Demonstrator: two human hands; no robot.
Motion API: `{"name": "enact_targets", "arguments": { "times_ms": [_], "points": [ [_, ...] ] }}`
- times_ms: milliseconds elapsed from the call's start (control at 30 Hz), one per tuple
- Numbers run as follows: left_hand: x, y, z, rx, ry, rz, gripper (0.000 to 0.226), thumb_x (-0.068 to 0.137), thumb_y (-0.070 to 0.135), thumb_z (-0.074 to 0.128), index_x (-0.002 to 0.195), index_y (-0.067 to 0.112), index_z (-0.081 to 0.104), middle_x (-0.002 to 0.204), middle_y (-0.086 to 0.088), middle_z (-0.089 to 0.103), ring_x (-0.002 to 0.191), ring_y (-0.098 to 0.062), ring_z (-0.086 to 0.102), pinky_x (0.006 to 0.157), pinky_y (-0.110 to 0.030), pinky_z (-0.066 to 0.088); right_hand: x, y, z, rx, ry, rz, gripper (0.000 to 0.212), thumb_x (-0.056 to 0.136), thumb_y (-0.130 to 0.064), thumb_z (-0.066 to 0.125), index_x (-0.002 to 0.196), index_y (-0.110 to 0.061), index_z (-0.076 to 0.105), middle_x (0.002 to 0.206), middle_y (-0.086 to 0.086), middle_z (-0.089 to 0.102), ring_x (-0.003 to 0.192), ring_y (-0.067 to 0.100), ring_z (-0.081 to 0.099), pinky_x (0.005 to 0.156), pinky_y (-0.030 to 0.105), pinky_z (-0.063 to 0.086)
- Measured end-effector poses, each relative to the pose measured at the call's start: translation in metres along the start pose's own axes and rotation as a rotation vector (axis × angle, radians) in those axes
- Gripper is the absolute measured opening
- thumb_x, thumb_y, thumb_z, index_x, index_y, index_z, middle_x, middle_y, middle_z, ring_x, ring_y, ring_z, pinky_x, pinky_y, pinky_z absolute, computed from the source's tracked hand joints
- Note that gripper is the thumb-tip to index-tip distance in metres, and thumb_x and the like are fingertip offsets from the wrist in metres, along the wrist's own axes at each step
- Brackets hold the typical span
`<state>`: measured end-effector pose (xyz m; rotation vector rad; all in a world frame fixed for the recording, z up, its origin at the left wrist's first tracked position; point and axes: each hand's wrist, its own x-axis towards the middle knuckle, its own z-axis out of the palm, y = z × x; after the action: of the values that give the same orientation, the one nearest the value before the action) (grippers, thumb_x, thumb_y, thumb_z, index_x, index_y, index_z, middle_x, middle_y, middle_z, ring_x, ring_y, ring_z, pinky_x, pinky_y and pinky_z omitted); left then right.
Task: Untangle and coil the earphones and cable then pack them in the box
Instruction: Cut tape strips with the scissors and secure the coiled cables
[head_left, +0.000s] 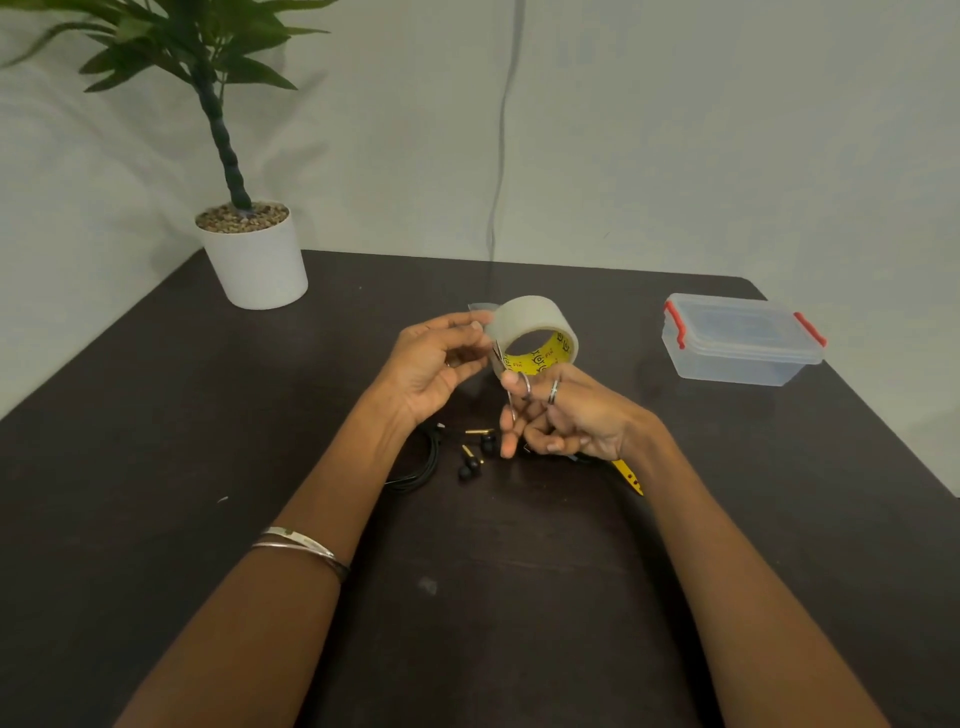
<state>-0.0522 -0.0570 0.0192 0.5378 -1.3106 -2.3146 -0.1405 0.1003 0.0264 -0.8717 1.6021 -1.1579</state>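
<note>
Black earphones lie on the dark table (208, 467): two earbuds with gold stems (470, 462) and a bunched black cable (423, 462) just left of them. Above them I hold a roll of clear tape (530, 317) with a yellow core. My left hand (436, 364) pinches the tape's free end at the roll's left side. My right hand (571, 421) grips the roll from below, thumb against its rim, other fingers curled. The clear plastic box (743, 338) with red clips stands at the right, lid on, well away from both hands.
A white pot with a green plant (254, 260) stands at the table's back left corner. A yellow-handled tool (629, 475) lies partly hidden under my right wrist. A thin dark cord (501, 156) hangs down the wall behind the table.
</note>
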Motion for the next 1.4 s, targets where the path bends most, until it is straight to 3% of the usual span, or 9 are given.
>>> {"name": "enact_targets", "arguments": {
  "times_ms": [233, 467, 733, 1133, 1400],
  "points": [
    [-0.002, 0.001, 0.001, -0.008, -0.008, -0.015, 0.02, 0.087, -0.004, 0.057, 0.104, 0.001, 0.067, 0.071, -0.007, 0.069, 0.073, -0.015, 0.066, 0.073, -0.03, 0.058, 0.007, 0.002, 0.0, 0.017, 0.015, -0.035, 0.056, 0.083, -0.053, 0.059, 0.085, 0.004, 0.06, 0.078, 0.026, 0.067, 0.037, 0.011, 0.043, 0.03, 0.013, 0.021],
    [-0.002, 0.001, 0.001, -0.012, -0.004, -0.022, 0.02, 0.087, -0.004, 0.057, 0.103, 0.001, 0.068, 0.073, -0.008, 0.068, 0.076, -0.015, 0.065, 0.081, -0.033, 0.057, 0.004, 0.0, -0.001, -0.003, 0.01, -0.032, 0.056, 0.082, -0.053, 0.058, 0.084, 0.003, 0.061, 0.078, 0.026, 0.065, 0.038, 0.011, 0.044, 0.03, 0.014, 0.021],
    [-0.007, 0.003, 0.004, -0.02, 0.009, -0.017, 0.018, 0.087, -0.005, 0.056, 0.099, 0.002, 0.068, 0.069, -0.006, 0.065, 0.067, -0.011, 0.064, 0.069, -0.026, 0.057, 0.01, 0.002, 0.005, -0.018, 0.031, -0.033, 0.048, 0.088, -0.05, 0.057, 0.082, -0.002, 0.061, 0.067, 0.012, 0.061, 0.039, 0.01, 0.042, 0.03, 0.013, 0.02],
    [-0.003, -0.002, 0.003, 0.007, 0.007, 0.013, 0.021, 0.087, -0.006, 0.058, 0.104, 0.0, 0.067, 0.076, -0.007, 0.07, 0.071, -0.012, 0.066, 0.076, -0.029, 0.058, 0.009, 0.002, 0.004, 0.006, 0.061, -0.058, 0.044, 0.087, -0.049, 0.058, 0.077, -0.006, 0.058, 0.063, 0.009, 0.054, 0.038, 0.009, 0.04, 0.032, 0.013, 0.019],
    [0.0, -0.004, 0.0, -0.023, 0.032, 0.016, 0.02, 0.086, -0.006, 0.059, 0.103, 0.0, 0.068, 0.075, -0.006, 0.072, 0.071, -0.012, 0.067, 0.07, -0.027, 0.057, 0.01, 0.003, 0.011, 0.029, 0.126, -0.101, 0.038, 0.09, -0.041, 0.06, 0.072, -0.008, 0.057, 0.059, 0.009, 0.054, 0.034, 0.008, 0.04, 0.031, 0.014, 0.025]
  ]
}}
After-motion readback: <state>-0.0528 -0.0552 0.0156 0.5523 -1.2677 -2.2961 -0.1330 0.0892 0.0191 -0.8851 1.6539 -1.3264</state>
